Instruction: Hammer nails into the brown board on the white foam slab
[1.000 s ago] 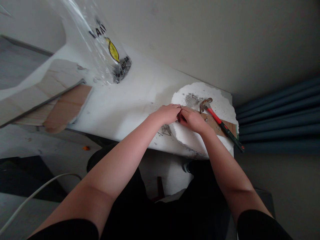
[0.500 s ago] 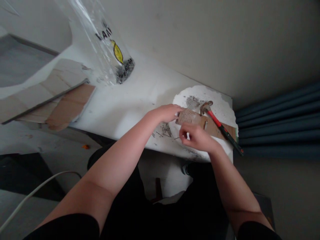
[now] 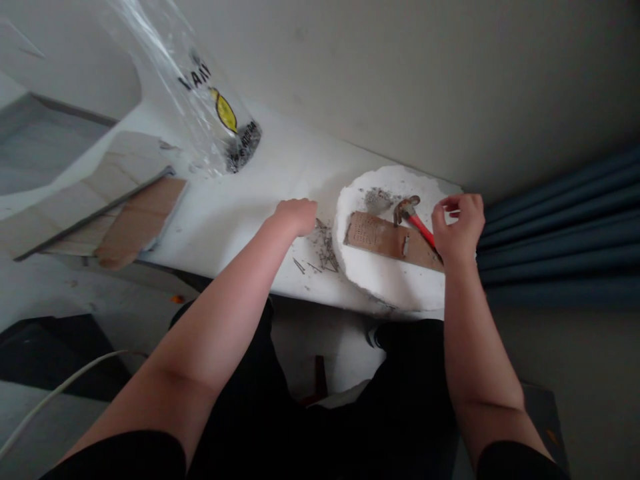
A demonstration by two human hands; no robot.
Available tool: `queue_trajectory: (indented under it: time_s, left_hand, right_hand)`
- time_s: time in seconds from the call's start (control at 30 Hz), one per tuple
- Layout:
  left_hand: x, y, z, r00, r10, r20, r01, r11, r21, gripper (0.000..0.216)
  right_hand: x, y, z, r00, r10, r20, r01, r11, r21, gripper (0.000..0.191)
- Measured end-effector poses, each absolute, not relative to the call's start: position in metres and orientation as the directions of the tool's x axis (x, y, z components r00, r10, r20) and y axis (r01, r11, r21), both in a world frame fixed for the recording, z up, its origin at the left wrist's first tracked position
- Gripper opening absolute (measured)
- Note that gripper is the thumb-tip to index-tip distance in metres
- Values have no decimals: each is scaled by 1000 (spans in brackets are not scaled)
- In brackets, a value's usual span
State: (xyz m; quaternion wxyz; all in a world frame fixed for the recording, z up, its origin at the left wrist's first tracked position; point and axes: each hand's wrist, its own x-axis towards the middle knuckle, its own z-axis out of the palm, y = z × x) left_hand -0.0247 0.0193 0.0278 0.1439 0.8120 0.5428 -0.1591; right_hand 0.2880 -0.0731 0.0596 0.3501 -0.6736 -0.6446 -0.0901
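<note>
My left hand (image 3: pixel 300 217) is closed at the left edge of a scatter of nails (image 3: pixel 327 253); its fingertips are hidden, so whether it grips a nail does not show. Over the handle of a red and black claw hammer (image 3: pixel 423 230) is my right hand (image 3: pixel 461 223), its fingers curled toward the thumb; anything pinched there is too small to make out. The hammer rests on a round white slab (image 3: pixel 380 277) with a ragged edge. Beside the hammer's head lies a brown board (image 3: pixel 377 235) with rows of small dots at its left end and a short light piece (image 3: pixel 406 245) on it.
A clear plastic bag (image 3: pixel 215 127) with a yellow lemon print stands at the back of the white table (image 3: pixel 240 227). Brown board pieces (image 3: pixel 140 220) lie at the left. A wall rises behind, and a dark blue curtain (image 3: pixel 560 240) hangs at the right.
My left hand has left the board's dotted end and moved left to the nails. From the slab's front, my right hand has moved right and back, over the hammer handle.
</note>
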Motion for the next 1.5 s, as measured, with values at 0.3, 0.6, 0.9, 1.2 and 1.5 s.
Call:
queue_trajectory:
  time_s: [0.3,0.6,0.9,1.2,1.5]
  left_hand:
    - [-29,29,-1,358,757,-547,893,-449,-37,50]
    - [-37,-15,-8,356,780,-515,898,-438,-43,46]
    - [-72,-69,-43,539,758,-367,833,-546,96,38]
    - [-74,-62,-58,636,717,-287,759,-649,61,19]
    - [-83,-50,-46,710,615,-342,685,-716,134,5]
  right_hand:
    - [339,-72,-8,320,924,208,943,-290,-162,50]
    - [330,-99,-5,349,895,277,937,-336,-95,45]
    - [315,-139,-24,250,877,410,968,-228,-102,46]
    - [316,-143,-35,279,863,421,960,-247,-130,40]
    - [315,-146,-36,278,864,420,960,-232,-159,40]
